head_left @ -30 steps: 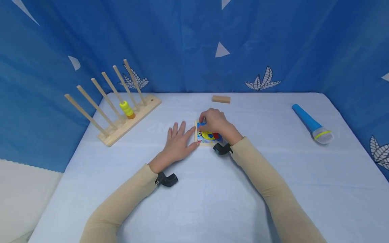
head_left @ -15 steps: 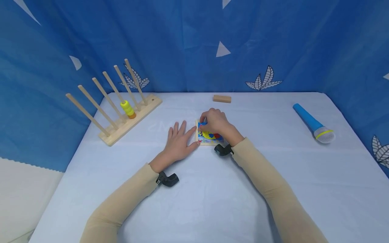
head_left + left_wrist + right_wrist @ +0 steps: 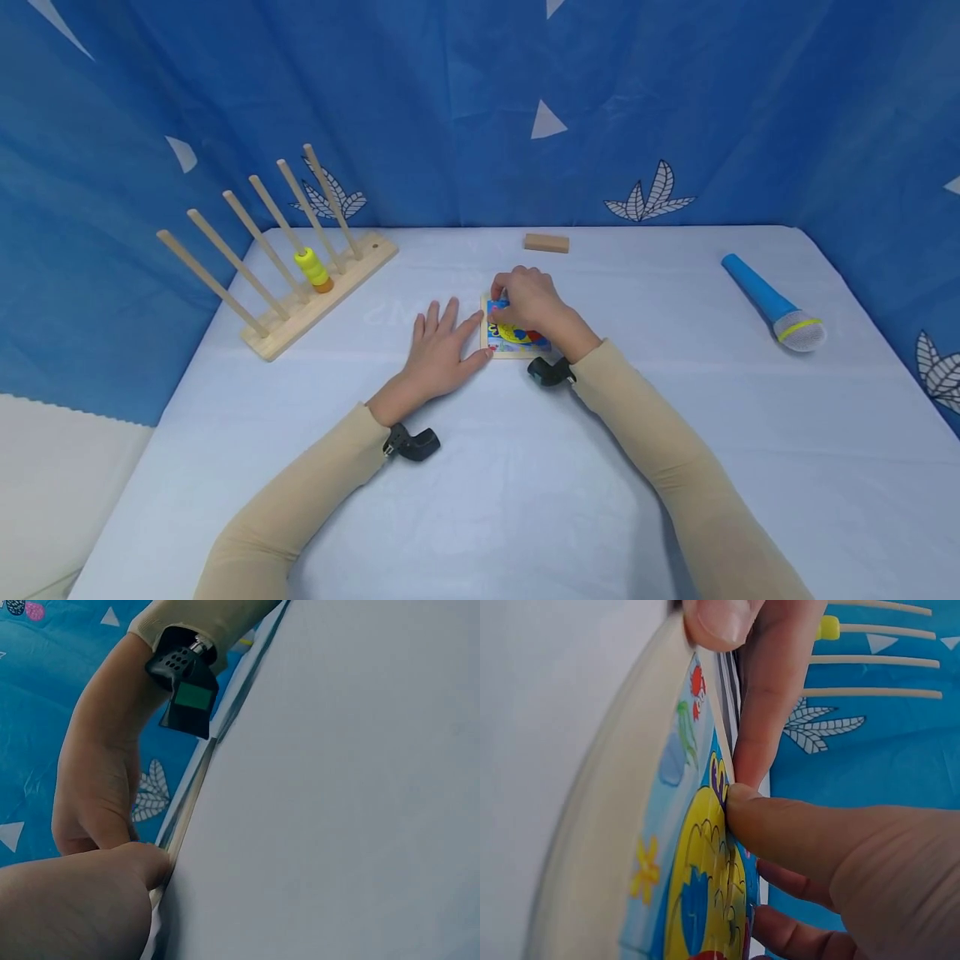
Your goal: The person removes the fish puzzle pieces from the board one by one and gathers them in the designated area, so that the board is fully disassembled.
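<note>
A small wooden-framed picture puzzle [image 3: 513,340] lies flat on the table, printed with a yellow fish, a red crab and a starfish on blue. My left hand [image 3: 441,354] rests with fingers spread at its left side, index fingertip and thumb tip right at the frame. My right hand [image 3: 530,302] arches over the puzzle's upper part with curled fingers. In the right wrist view its thumb [image 3: 780,825] presses on the picture near the fish's edge, other fingers at the far side. Part of the puzzle is hidden under this hand. The left wrist view shows the frame edge-on [image 3: 187,802].
A wooden peg stand [image 3: 322,304] with yellow beads [image 3: 311,267] on one peg stands at the back left. A small wooden block [image 3: 546,243] lies at the back edge. A toy microphone [image 3: 772,304] lies on the right. A blue curtain [image 3: 450,108] hangs behind the table.
</note>
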The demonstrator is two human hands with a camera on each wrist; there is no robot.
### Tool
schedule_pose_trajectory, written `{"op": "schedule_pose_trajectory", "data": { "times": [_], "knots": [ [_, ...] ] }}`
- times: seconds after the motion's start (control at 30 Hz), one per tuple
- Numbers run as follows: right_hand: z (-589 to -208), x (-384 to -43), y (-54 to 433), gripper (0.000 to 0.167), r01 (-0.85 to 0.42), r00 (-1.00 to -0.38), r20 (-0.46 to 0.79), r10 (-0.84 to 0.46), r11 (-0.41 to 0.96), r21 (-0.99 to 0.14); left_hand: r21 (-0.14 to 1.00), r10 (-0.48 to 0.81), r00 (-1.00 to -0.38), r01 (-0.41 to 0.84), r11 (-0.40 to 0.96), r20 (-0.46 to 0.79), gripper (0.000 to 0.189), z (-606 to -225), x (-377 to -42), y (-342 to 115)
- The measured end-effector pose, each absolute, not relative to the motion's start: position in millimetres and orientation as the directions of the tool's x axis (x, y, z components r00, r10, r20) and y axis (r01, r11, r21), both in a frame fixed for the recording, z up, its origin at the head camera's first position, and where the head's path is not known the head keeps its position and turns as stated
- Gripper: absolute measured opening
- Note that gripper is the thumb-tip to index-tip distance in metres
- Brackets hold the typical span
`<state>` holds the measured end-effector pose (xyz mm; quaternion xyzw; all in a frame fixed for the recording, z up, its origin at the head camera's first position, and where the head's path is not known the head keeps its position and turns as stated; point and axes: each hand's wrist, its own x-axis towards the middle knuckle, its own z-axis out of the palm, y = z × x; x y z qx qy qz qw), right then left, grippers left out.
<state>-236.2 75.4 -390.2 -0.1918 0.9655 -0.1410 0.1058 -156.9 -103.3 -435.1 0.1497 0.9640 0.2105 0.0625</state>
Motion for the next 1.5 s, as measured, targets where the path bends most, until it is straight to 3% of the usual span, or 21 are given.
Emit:
{"op": "schedule_pose_trajectory", "data": {
  "times": [0.6,0.93,1.5],
  "knots": [
    [-390.4,-236.5,75.3,0.043,-0.386,-0.893,-0.103,-0.439,0.862,-0.329,0.435,0.308,-0.950,0.258,0.863,-0.048,0.068,-435.0,-156.3,-103.7],
    [-395.3,-239.5,80.8,0.040,-0.377,-0.877,-0.107,-0.468,0.809,-0.451,0.433,0.306,-0.950,0.254,0.865,-0.055,0.068,-435.3,-156.2,-103.5],
    [-395.3,-241.5,85.4,0.037,-0.351,-0.877,-0.122,-0.464,0.794,-0.497,0.431,0.309,-0.949,0.251,0.867,-0.067,0.069,-435.2,-157.0,-102.8]
  ]
}}
